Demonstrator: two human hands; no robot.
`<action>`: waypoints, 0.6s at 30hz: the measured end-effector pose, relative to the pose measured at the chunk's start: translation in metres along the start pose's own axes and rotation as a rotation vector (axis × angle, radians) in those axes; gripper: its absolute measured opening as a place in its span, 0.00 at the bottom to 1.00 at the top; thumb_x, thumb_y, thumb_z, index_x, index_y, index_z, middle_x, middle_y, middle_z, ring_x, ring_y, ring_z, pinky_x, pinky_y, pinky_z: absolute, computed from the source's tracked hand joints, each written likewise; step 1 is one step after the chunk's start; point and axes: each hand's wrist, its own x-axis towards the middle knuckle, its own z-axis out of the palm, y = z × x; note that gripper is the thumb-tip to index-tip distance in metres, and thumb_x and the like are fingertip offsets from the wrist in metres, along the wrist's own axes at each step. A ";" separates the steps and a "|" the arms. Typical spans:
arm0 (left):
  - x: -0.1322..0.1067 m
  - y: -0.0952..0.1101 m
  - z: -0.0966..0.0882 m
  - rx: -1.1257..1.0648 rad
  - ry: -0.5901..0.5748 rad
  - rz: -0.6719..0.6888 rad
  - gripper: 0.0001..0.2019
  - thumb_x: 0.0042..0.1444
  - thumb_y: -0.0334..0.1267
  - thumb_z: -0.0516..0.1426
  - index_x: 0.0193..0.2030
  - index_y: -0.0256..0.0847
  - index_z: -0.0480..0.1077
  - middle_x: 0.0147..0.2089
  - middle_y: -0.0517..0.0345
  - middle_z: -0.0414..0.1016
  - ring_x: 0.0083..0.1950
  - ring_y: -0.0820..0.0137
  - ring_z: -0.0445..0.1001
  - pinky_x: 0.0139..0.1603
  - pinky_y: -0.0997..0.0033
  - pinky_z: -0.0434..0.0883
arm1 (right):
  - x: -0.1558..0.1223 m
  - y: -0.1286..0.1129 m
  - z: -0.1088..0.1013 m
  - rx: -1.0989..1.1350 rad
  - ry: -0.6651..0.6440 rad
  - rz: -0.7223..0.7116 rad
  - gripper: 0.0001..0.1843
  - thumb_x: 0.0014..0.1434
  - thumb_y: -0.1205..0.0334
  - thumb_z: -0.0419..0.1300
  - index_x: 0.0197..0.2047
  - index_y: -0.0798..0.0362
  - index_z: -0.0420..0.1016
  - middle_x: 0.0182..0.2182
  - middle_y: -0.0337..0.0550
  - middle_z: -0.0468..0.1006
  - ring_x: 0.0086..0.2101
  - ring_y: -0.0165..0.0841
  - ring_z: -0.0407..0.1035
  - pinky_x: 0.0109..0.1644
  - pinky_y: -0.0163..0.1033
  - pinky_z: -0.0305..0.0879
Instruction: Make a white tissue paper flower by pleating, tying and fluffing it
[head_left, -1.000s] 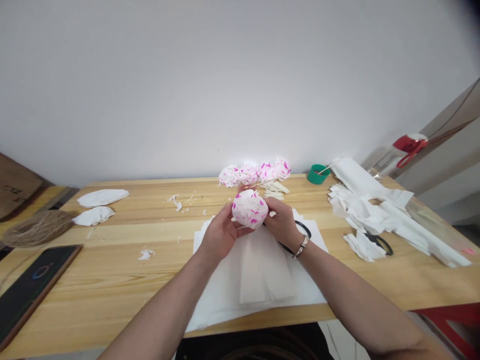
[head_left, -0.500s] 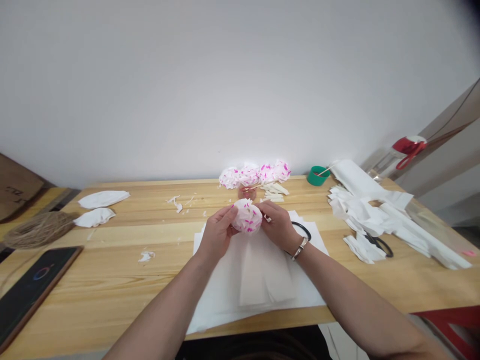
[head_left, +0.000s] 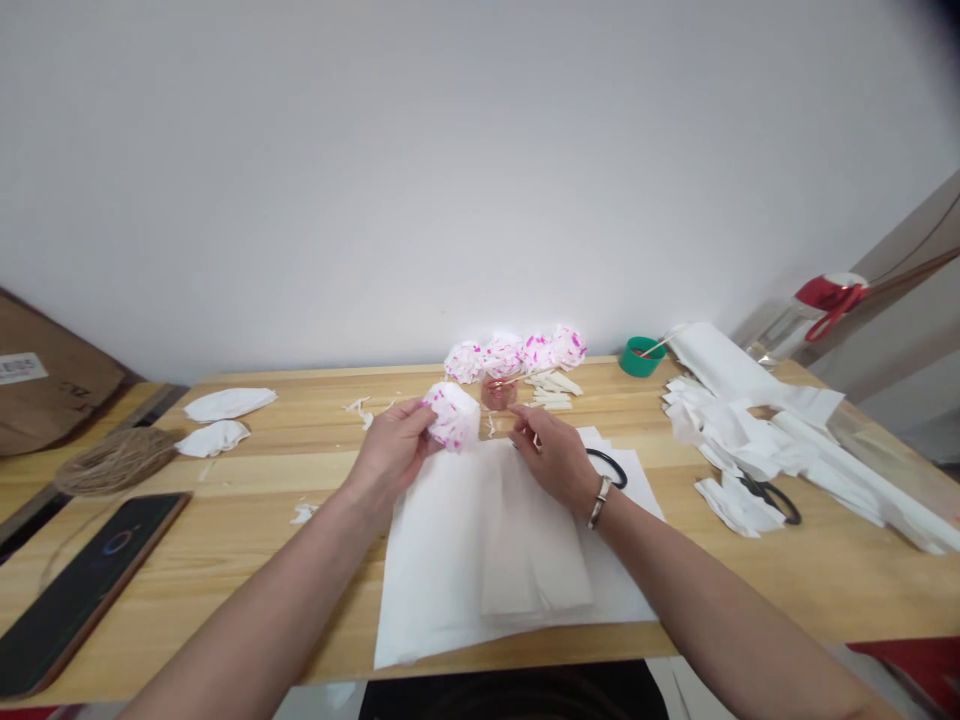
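Observation:
In my left hand [head_left: 394, 448] is a white paper flower [head_left: 454, 416] flecked with bright pink, its edge pinched between thumb and fingers. My right hand [head_left: 553, 452] is apart from it, fingers bent and a little spread over the upper end of a folded white paper strip [head_left: 536, 560]; I see nothing in its grasp. That strip lies on a stack of white paper sheets [head_left: 431, 590]. A black scissor handle [head_left: 609, 466] pokes out beside my right wrist. Just beyond my hands sits a small reddish pot [head_left: 498, 392] with a thin stick across it.
Several pink-flecked paper flowers [head_left: 517, 352] line the wall. Pale strips [head_left: 553, 388], a green cap [head_left: 641, 357], crumpled white paper [head_left: 750, 440] and a bottle [head_left: 795, 318] lie to the right. Leftward are a phone [head_left: 90, 590], twine [head_left: 116, 460] and white paper pieces [head_left: 229, 403].
My left hand has carried the flower to the left and tilted it. My right hand has let go of it and dropped slightly toward the paper. The view has shifted a little.

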 end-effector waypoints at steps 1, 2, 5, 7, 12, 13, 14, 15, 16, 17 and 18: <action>0.006 0.006 -0.006 0.003 0.043 0.019 0.06 0.36 0.27 0.62 0.25 0.32 0.73 0.24 0.56 0.74 0.25 0.73 0.70 0.28 0.74 0.69 | -0.001 -0.003 -0.002 -0.003 -0.010 0.000 0.16 0.59 0.66 0.53 0.51 0.55 0.69 0.32 0.42 0.75 0.31 0.31 0.67 0.37 0.36 0.63; 0.014 0.011 -0.013 0.010 0.080 0.030 0.04 0.37 0.27 0.61 0.25 0.31 0.73 0.25 0.55 0.74 0.25 0.72 0.71 0.28 0.73 0.70 | -0.001 -0.008 -0.006 -0.007 -0.021 0.003 0.14 0.59 0.66 0.54 0.49 0.55 0.70 0.31 0.42 0.75 0.31 0.30 0.67 0.36 0.36 0.62; 0.039 0.022 -0.035 0.017 0.169 0.077 0.02 0.39 0.25 0.59 0.24 0.32 0.72 0.26 0.55 0.74 0.27 0.72 0.72 0.28 0.75 0.71 | 0.004 -0.024 -0.024 -0.022 -0.041 0.009 0.10 0.59 0.65 0.54 0.43 0.54 0.73 0.30 0.41 0.74 0.30 0.29 0.66 0.34 0.35 0.60; 0.056 0.025 -0.048 0.031 0.185 0.086 0.03 0.39 0.24 0.58 0.23 0.33 0.71 0.24 0.57 0.73 0.26 0.72 0.72 0.27 0.75 0.71 | 0.017 -0.034 -0.039 -0.085 -0.060 -0.041 0.09 0.60 0.64 0.54 0.37 0.54 0.75 0.31 0.41 0.74 0.31 0.30 0.65 0.36 0.35 0.59; 0.087 0.027 -0.065 0.030 0.236 0.071 0.05 0.40 0.22 0.56 0.25 0.33 0.69 0.23 0.57 0.73 0.25 0.72 0.72 0.27 0.72 0.74 | 0.085 -0.036 -0.050 -0.378 -0.205 -0.157 0.14 0.61 0.66 0.51 0.31 0.56 0.77 0.35 0.48 0.75 0.38 0.35 0.64 0.40 0.38 0.57; 0.090 0.026 -0.066 0.028 0.238 0.066 0.05 0.40 0.22 0.56 0.25 0.33 0.69 0.24 0.56 0.73 0.26 0.71 0.73 0.28 0.70 0.74 | 0.101 -0.034 -0.044 -0.436 -0.232 -0.186 0.13 0.61 0.67 0.52 0.32 0.57 0.78 0.37 0.50 0.75 0.40 0.36 0.63 0.41 0.39 0.57; 0.093 0.026 -0.067 0.026 0.237 0.062 0.05 0.40 0.22 0.56 0.26 0.32 0.69 0.25 0.55 0.74 0.26 0.71 0.73 0.29 0.69 0.75 | 0.117 -0.033 -0.036 -0.482 -0.264 -0.222 0.11 0.60 0.68 0.53 0.36 0.57 0.78 0.40 0.51 0.74 0.42 0.38 0.62 0.42 0.39 0.57; 0.096 0.025 -0.068 0.025 0.234 0.058 0.05 0.40 0.22 0.56 0.26 0.32 0.69 0.25 0.55 0.74 0.26 0.71 0.74 0.29 0.68 0.75 | 0.131 -0.032 -0.027 -0.527 -0.295 -0.264 0.09 0.59 0.67 0.55 0.38 0.57 0.77 0.42 0.51 0.73 0.43 0.39 0.61 0.42 0.40 0.57; 0.098 0.024 -0.069 0.025 0.232 0.055 0.05 0.40 0.22 0.56 0.26 0.32 0.69 0.25 0.55 0.74 0.26 0.71 0.73 0.29 0.68 0.75 | 0.144 -0.033 -0.016 -0.579 -0.325 -0.305 0.09 0.58 0.67 0.57 0.40 0.57 0.77 0.43 0.52 0.73 0.45 0.40 0.60 0.42 0.40 0.57; 0.100 0.024 -0.069 0.026 0.231 0.053 0.05 0.40 0.22 0.56 0.26 0.32 0.69 0.24 0.55 0.73 0.26 0.71 0.73 0.28 0.68 0.75 | 0.156 -0.034 -0.005 -0.630 -0.366 -0.337 0.10 0.57 0.66 0.57 0.42 0.57 0.76 0.44 0.54 0.72 0.45 0.41 0.60 0.42 0.40 0.57; 0.102 0.023 -0.070 0.029 0.231 0.052 0.05 0.39 0.22 0.56 0.25 0.32 0.69 0.24 0.56 0.73 0.25 0.71 0.73 0.28 0.69 0.75 | 0.167 -0.035 0.006 -0.682 -0.403 -0.341 0.12 0.58 0.66 0.57 0.45 0.57 0.75 0.45 0.55 0.71 0.46 0.42 0.60 0.42 0.40 0.58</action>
